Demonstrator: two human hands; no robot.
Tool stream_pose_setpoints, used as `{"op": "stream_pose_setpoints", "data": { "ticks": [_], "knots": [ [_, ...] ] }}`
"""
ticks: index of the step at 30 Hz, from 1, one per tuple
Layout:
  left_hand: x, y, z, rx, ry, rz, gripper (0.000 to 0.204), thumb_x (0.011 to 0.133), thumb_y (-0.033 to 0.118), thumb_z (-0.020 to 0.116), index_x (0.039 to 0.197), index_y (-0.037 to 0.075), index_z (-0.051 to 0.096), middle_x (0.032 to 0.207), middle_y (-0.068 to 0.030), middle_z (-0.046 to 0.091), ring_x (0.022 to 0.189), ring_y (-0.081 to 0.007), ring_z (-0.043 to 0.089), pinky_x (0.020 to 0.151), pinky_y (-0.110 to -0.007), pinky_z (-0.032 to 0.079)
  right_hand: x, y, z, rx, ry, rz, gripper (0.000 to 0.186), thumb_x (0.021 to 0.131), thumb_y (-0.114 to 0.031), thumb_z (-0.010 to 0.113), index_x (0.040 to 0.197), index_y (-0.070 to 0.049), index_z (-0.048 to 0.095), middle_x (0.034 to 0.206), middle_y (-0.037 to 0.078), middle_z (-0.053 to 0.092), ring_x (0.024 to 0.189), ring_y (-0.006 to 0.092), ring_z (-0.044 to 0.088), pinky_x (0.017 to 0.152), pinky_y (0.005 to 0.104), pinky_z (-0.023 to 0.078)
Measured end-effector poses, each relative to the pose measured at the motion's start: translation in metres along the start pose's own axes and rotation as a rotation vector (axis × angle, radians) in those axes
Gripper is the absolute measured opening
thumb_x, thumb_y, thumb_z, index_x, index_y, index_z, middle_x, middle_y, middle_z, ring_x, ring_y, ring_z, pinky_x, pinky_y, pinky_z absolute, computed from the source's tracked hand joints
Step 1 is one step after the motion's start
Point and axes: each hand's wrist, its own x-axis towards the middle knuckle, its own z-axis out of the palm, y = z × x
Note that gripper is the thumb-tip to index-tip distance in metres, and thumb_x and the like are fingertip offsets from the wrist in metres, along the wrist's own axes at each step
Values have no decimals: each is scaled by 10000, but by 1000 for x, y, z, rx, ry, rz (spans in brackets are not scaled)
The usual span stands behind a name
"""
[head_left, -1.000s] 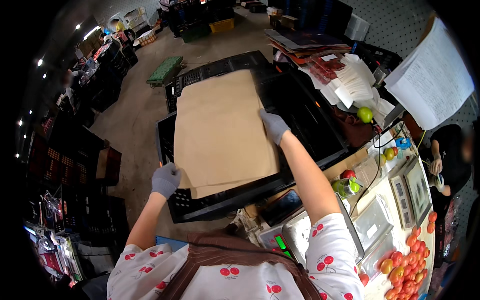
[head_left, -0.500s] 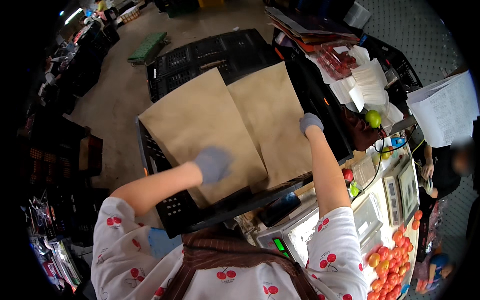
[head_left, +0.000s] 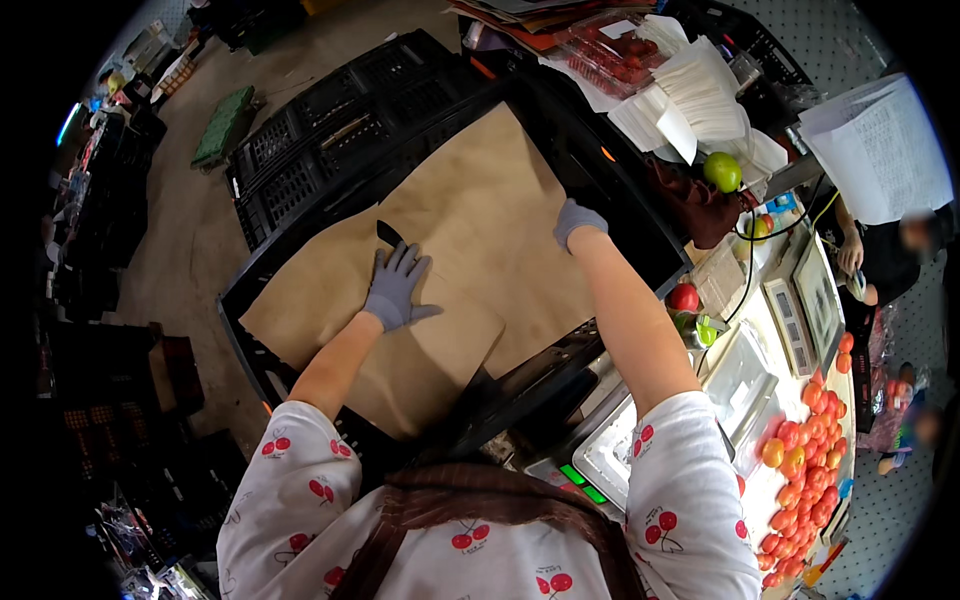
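A clear plastic box of red fruit is seen at the top, by a stack of white paper bags. A big white printed sheet is hung at the upper right. A flat grey scale with a small screen is set on the right counter. Small green lit numbers are shown on a pale machine near the bottom.

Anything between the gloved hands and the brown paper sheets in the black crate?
Nothing visible. The left hand in its grey glove lies flat on the brown paper sheets lining the black plastic crate. The right hand presses the paper near the crate's right wall. Both touch it directly.
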Motion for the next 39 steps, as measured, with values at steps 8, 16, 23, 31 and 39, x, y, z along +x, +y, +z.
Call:
{"op": "stream_pose_setpoints", "data": {
  "ticks": [8,16,23,31,39],
  "knots": [
    [34,30,-27,-67,11,25,542,720,533,661,945,43,617,1000,-138,588,1014,-330,505,918,-457,358,-12,-17,-9,23,181,-200,509,781,-229,627,1228,-23,498,1274,152,510,1216,297,474,897,374,470],
    [42,84,-13,-333,171,392,314,797,288,619,549,106,555,584,-100,552,545,-310,515,539,-409,397,-4,-4,4,-210,-361,-374,505,801,-425,587,1095,-15,612,1114,194,610,1023,319,586,858,406,462],
    [35,59,-12,-596,181,656,315,765,192,646,506,125,479,532,-71,492,503,-279,488,485,-383,381,-7,-14,10,-172,-370,-415,523,799,-434,566,1111,-16,608,1126,176,613,1037,317,580,869,411,452],
    [31,77,-19,-649,-19,625,174,844,242,514,797,113,621,856,-94,616,763,-293,575,659,-410,458,-11,-10,9,-213,-363,-462,561,816,-495,538,1130,-35,604,1170,162,595,1084,317,555,902,407,439],
    [33,91,26,-419,248,413,236,728,313,663,829,119,575,992,-68,574,897,-286,535,752,-410,409,-16,-10,-7,-130,-482,-421,448,836,-429,505,1064,-72,651,1137,124,617,1034,308,576,864,398,453]
  ]
}}
